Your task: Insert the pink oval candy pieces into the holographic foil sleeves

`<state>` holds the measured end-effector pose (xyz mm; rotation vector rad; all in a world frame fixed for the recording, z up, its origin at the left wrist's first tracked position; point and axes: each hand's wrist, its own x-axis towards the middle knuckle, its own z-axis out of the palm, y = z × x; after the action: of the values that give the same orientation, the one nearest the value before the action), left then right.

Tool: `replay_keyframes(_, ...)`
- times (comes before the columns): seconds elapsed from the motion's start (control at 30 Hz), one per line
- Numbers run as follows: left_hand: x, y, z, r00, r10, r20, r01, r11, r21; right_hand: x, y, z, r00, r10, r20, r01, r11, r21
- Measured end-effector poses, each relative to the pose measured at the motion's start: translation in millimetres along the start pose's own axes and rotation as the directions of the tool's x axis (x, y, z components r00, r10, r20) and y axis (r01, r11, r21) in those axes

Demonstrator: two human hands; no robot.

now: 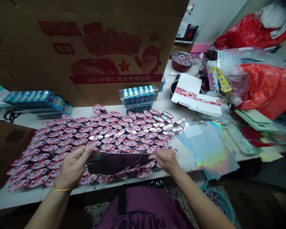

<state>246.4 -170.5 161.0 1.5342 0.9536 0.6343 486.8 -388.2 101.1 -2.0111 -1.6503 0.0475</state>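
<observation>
Between my two hands a dark, glossy strip of thin sheet (pixel 119 163) is held out lengthwise, close to the table's front edge. My left hand (pixel 76 163) pinches its left end, and my right hand (pixel 165 159) grips the right end. Under and beyond the strip, many small oval-topped pink and red packs (pixel 105 131) stand in rows on the white table. The strip hides some of the packs behind it. Whether it touches them I cannot tell.
A big printed carton (pixel 105 54) rises behind the packs. Blue wrapped boxes (pixel 139 95) stand against it, with more blue boxes (pixel 35 100) and scissors (pixel 11 115) at left. To the right lie silvery sheets (pixel 208 148), a white strawberry-print box (pixel 195 95), a filled bowl (pixel 184 60) and red bags (pixel 271 86).
</observation>
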Motion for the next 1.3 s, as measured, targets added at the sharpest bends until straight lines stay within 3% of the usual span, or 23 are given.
replay_keyframes(0.1,31.1,-6.9,34.5,0.993,-0.117,0.008,0.117,0.975,-0.187,20.2,26.3,-19.9,0.994,0.103,0.022,-0.104,0.991,0.079)
replay_keyframes(0.17,55.5,-21.5,58.7,0.977,-0.214,0.009,0.211,0.956,-0.206,35.0,51.3,-19.3,0.984,0.159,0.077,-0.165,0.983,0.085)
replay_keyframes(0.23,79.7,-44.7,82.0,0.962,-0.27,0.031,0.271,0.947,-0.172,47.3,81.9,-6.7,0.965,0.23,0.13,-0.231,0.973,-0.003)
replay_keyframes(0.37,110.1,-95.1,123.7,0.973,-0.227,0.051,0.225,0.974,0.035,61.1,138.3,28.0,0.906,0.395,0.152,-0.337,0.891,-0.304)
replay_keyframes(0.47,113.2,-116.9,149.2,0.971,-0.231,0.054,0.226,0.971,0.081,71.6,145.8,45.9,0.949,0.308,0.068,-0.262,0.889,-0.375)
replay_keyframes(0.57,109.0,-121.9,167.0,0.969,-0.241,0.046,0.24,0.97,0.041,90.2,115.5,61.2,0.998,0.043,0.044,-0.03,0.966,-0.257)
replay_keyframes(0.63,106.0,-118.4,173.9,0.967,-0.244,0.067,0.245,0.969,-0.012,104.0,88.1,72.4,0.99,-0.105,0.098,0.119,0.981,-0.155)
replay_keyframes(0.73,103.1,-107.8,178.9,0.963,-0.247,0.11,0.258,0.961,-0.099,117.5,64.7,89.1,0.972,-0.18,0.15,0.199,0.971,-0.129)
replay_keyframes(0.9,101.8,-95.8,183.8,0.906,-0.385,0.173,0.421,0.859,-0.291,111.6,79.7,112.2,0.96,-0.254,0.116,0.267,0.956,-0.124)
replay_keyframes(1.03,107.7,-105.2,185.3,0.866,-0.458,0.201,0.5,0.808,-0.311,104.2,86.5,122.9,0.965,-0.255,0.061,0.257,0.966,-0.028)
replay_keyframes(1.13,117.9,-117.5,179.8,0.915,-0.388,0.11,0.401,0.905,-0.144,108.3,81.3,120.4,0.986,-0.152,0.07,0.135,0.97,0.204)
replay_keyframes(1.2,125.4,-123.0,172.8,0.97,-0.243,0.02,0.239,0.963,0.122,115.0,80.8,114.0,0.995,-0.025,0.101,-0.023,0.895,0.445)
replay_keyframes(1.27,131.7,-124.3,165.2,0.997,-0.076,-0.004,0.071,0.907,0.416,124.0,86.7,106.0,0.971,0.184,0.155,-0.24,0.7,0.673)
replay_keyframes(1.3,134.4,-123.2,162.0,1.0,-0.016,0.006,0.011,0.848,0.53,128.9,92.1,101.9,0.935,0.295,0.199,-0.338,0.561,0.755)
